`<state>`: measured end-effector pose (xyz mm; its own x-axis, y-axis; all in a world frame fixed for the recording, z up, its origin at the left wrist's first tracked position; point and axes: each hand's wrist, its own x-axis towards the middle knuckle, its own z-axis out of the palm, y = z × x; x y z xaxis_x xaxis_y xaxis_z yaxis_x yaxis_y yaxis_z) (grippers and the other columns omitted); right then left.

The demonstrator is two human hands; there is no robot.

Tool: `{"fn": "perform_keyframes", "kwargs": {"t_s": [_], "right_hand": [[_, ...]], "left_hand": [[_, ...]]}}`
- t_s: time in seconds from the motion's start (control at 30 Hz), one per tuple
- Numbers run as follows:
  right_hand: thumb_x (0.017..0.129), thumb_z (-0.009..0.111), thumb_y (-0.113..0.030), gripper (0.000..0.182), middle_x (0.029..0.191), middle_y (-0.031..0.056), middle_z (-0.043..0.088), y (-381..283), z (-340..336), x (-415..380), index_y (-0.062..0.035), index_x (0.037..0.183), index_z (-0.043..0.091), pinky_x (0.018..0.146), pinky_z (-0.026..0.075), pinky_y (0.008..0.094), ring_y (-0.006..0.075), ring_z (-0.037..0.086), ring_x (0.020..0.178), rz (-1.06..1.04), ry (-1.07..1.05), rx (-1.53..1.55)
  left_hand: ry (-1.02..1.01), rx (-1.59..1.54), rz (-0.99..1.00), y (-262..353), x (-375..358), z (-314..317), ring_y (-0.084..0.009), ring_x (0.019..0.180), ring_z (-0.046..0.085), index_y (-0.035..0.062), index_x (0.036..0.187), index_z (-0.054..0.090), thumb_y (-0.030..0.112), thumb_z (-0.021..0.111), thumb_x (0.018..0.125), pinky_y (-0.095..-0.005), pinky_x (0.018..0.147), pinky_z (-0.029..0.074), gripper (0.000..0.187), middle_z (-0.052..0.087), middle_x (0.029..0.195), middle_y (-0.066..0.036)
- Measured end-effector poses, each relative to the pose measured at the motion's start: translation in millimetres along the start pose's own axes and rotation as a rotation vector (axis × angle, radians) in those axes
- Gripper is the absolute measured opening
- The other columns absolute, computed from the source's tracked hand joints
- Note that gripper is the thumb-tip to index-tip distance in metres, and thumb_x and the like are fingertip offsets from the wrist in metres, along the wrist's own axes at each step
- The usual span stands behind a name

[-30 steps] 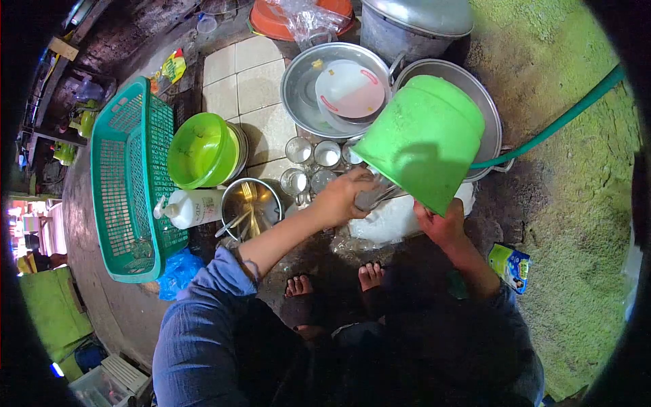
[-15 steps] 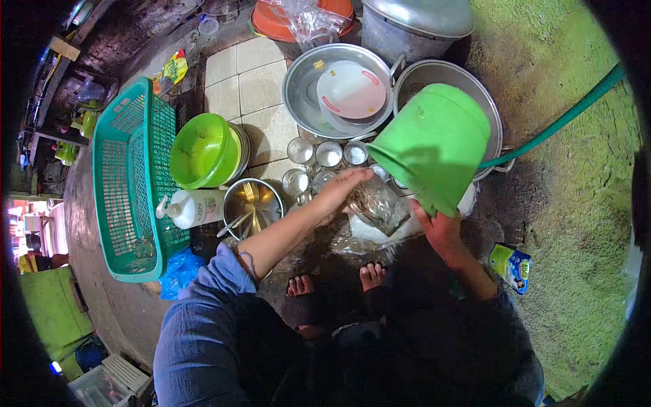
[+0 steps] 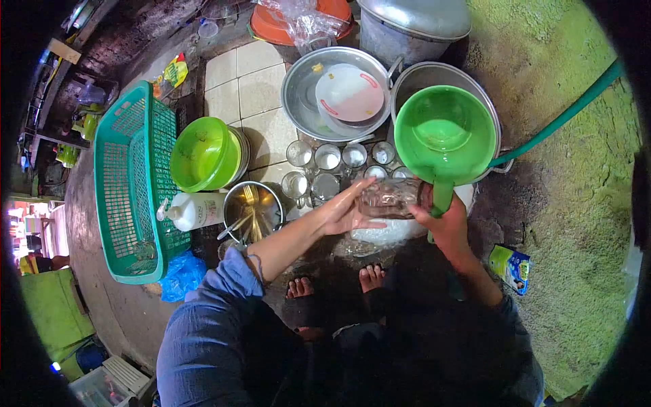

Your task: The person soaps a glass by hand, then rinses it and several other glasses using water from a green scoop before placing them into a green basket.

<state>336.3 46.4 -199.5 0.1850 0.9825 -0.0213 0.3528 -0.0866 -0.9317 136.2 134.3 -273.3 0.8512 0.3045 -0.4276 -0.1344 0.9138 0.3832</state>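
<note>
My right hand (image 3: 444, 220) is wrapped round the handle of a green dipper (image 3: 444, 129), which is upright with its open top showing, above a large metal pot (image 3: 485, 81). My left hand (image 3: 342, 209) has its fingers curved round the end of a clear, wet glass (image 3: 390, 198) lying sideways between both hands. The right fingertips are close to the glass's other end. Several glass mugs (image 3: 328, 157) stand just beyond my left hand. Beneath the glass lies white foam or wet material (image 3: 386, 234).
At left are a teal basket (image 3: 125, 183), green bowls (image 3: 203, 154), a white pump bottle (image 3: 193, 211) and a metal pot with cutlery (image 3: 253, 210). A metal basin (image 3: 298, 88) holds a plate. A green hose (image 3: 569, 122) crosses at right, above a packet (image 3: 510, 268).
The green dipper has turned from tipped over to upright. The glass has swung level, and the left hand has shifted to its end.
</note>
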Motion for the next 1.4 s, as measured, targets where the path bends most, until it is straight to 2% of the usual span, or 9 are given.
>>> {"fn": "perform_keyframes", "kwargs": {"t_s": [0.13, 0.27, 0.4, 0.43, 0.6, 0.67, 0.87, 1.1, 1.4], "right_hand": [[0.073, 0.077, -0.017, 0.034, 0.089, 0.0027, 0.057, -24.8, -7.3, -1.3, -0.0026, 0.093, 0.054, 0.075, 0.044, 0.0271, 0.0124, 0.051, 0.081, 0.043, -0.225, 0.521], [0.076, 0.074, -0.015, 0.03, 0.107, 0.0098, 0.059, -6.3, 2.8, -17.3, -0.0015, 0.093, 0.052, 0.084, 0.044, 0.0282, 0.013, 0.053, 0.092, 0.19, -0.465, 0.451], [0.077, 0.072, -0.014, 0.037, 0.121, 0.0158, 0.058, 3.8, 23.8, -31.7, 0.0031, 0.104, 0.053, 0.09, 0.043, 0.0298, 0.0152, 0.055, 0.099, 0.119, -0.473, 0.42], [0.078, 0.071, -0.013, 0.047, 0.122, 0.0158, 0.057, -11.3, 21.8, -31.6, 0.0064, 0.116, 0.051, 0.092, 0.043, 0.0311, 0.0177, 0.056, 0.106, 0.18, -0.46, 0.445], [0.08, 0.07, -0.012, 0.04, 0.12, 0.0164, 0.059, 2.8, 5.9, -35.3, 0.0039, 0.113, 0.055, 0.092, 0.045, 0.0327, 0.0195, 0.055, 0.111, 0.183, -0.47, 0.369], [0.08, 0.069, -0.011, 0.036, 0.119, 0.0164, 0.059, 3.4, 0.2, -36.6, 0.0028, 0.111, 0.058, 0.091, 0.046, 0.033, 0.0192, 0.056, 0.111, 0.112, -0.485, 0.251], [0.084, 0.066, -0.01, 0.018, 0.094, 0.0075, 0.062, 3.5, -9.5, -51.6, -0.0002, 0.097, 0.059, 0.083, 0.047, 0.029, 0.0143, 0.057, 0.09, 0.347, -0.361, 0.199], [0.084, 0.066, -0.008, 0.02, 0.088, 0.0044, 0.057, 15.1, -19.8, -60.9, -0.0058, 0.081, 0.046, 0.074, 0.045, 0.0267, 0.0119, 0.054, 0.081, 0.446, -0.277, 0.377], [0.084, 0.067, -0.009, 0.02, 0.087, 0.0045, 0.055, 7.3, -8.3, -61.3, -0.0057, 0.082, 0.047, 0.075, 0.046, 0.0278, 0.012, 0.054, 0.082, 0.465, -0.301, 0.302]], "left_hand": [[-0.329, 0.226, -0.252, 2.5, -17.7, -28.2, -0.0274, 0.12, 0.048, 0.0013, 0.137, 0.032, 0.05, 0.062, 0.082, -0.04, 0.102, 0.039, 0.08, 0.049, 0.131, -0.014], [-0.581, 0.214, -0.506, 9.0, -35.1, 1.0, -0.0247, 0.119, 0.048, 0.0002, 0.138, 0.031, 0.052, 0.067, 0.077, -0.0377, 0.1, 0.041, 0.087, 0.049, 0.13, -0.015], [-0.067, 0.482, -0.59, 21.9, -77.5, 34.0, -0.0235, 0.116, 0.049, -0.0003, 0.135, 0.037, 0.047, 0.072, 0.075, -0.0373, 0.097, 0.042, 0.084, 0.052, 0.124, -0.017], [-0.054, 0.623, -0.459, 26.4, -95.3, 30.9, -0.0241, 0.116, 0.048, -0.0003, 0.134, 0.039, 0.046, 0.073, 0.075, -0.0379, 0.099, 0.041, 0.082, 0.052, 0.125, -0.016], [0.234, 1.224, 0.152, 108.1, -231.7, 6.4, -0.0217, 0.109, 0.054, 0.0008, 0.13, 0.043, 0.03, 0.076, 0.071, -0.0343, 0.094, 0.042, 0.073, 0.052, 0.125, -0.014], [0.648, 0.974, 0.425, 128.7, -298.0, 5.7, -0.0218, 0.107, 0.054, 0.0004, 0.129, 0.042, 0.031, 0.075, 0.069, -0.0354, 0.095, 0.042, 0.076, 0.056, 0.118, -0.012], [1.81, 1.46, 1.206, 143.1, -437.7, -82.0, -0.0229, 0.108, 0.054, 0.0036, 0.123, 0.052, 0.029, 0.076, 0.074, -0.0338, 0.092, 0.042, 0.06, 0.055, 0.123, -0.012], [2.317, 1.669, 0.935, 109.5, -538.0, -232.6, -0.0347, 0.11, 0.05, 0.0037, 0.122, 0.052, 0.034, 0.082, 0.064, -0.0409, 0.094, 0.041, 0.072, 0.055, 0.116, -0.019], [2.408, 1.296, 0.391, 66.6, -615.2, -338.1, -0.035, 0.107, 0.053, 0.0027, 0.118, 0.053, 0.038, 0.085, 0.055, -0.0415, 0.09, 0.043, 0.079, 0.056, 0.115, -0.019]]}}
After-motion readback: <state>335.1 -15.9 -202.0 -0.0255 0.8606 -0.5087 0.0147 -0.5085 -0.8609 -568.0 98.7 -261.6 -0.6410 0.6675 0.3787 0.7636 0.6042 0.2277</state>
